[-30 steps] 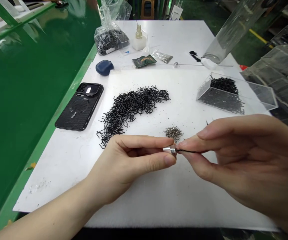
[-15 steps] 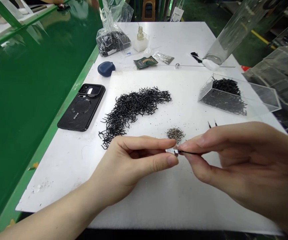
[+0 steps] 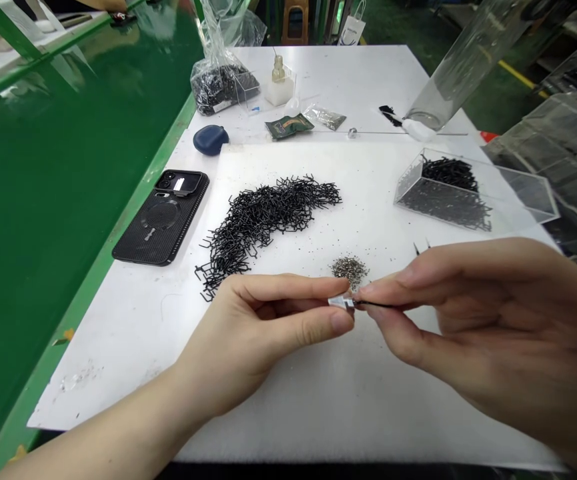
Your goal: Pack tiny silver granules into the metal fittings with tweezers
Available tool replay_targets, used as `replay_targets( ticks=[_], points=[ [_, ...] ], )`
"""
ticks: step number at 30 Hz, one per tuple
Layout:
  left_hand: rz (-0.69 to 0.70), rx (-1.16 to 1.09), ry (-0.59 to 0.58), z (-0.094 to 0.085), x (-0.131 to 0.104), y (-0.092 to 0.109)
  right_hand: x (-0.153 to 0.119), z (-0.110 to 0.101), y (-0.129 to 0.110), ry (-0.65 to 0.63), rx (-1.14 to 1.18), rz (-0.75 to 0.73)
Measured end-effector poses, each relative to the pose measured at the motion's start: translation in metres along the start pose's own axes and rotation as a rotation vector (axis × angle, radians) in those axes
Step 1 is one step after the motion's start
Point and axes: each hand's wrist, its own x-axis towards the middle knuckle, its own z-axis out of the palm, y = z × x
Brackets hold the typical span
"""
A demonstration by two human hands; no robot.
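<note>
My left fingers (image 3: 339,323) pinch the metal piece (image 3: 339,302); my right fingers (image 3: 385,289) pinch a black strand (image 3: 374,304) at its 3 o'clock. Off-axis pull could bend the strand.

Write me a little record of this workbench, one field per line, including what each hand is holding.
Left hand: pinches a small silver piece
Right hand: pinches a thin black piece, one end at the silver piece; contact too small to tell
Just beyond the hands: a pile of tiny metallic bits
Mid-table: a curved heap of bent black pieces
Right side: a clear box holding more black pieces
Left side: a black phone, camera side up
</note>
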Motion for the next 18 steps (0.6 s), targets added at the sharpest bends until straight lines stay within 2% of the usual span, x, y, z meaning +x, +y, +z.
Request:
replay_targets(
  ticks=[12, 18],
  points=[
    [-0.003, -0.018, -0.011, -0.0005, -0.001, -0.0006, 0.0043, 0.0041, -0.0006, 0.027, 0.051, -0.011],
    [-0.008, -0.014, -0.006, 0.0007, -0.0008, -0.0002, 0.0026, 0.001, -0.0031, 0.027, -0.016, -0.023]
  ],
)
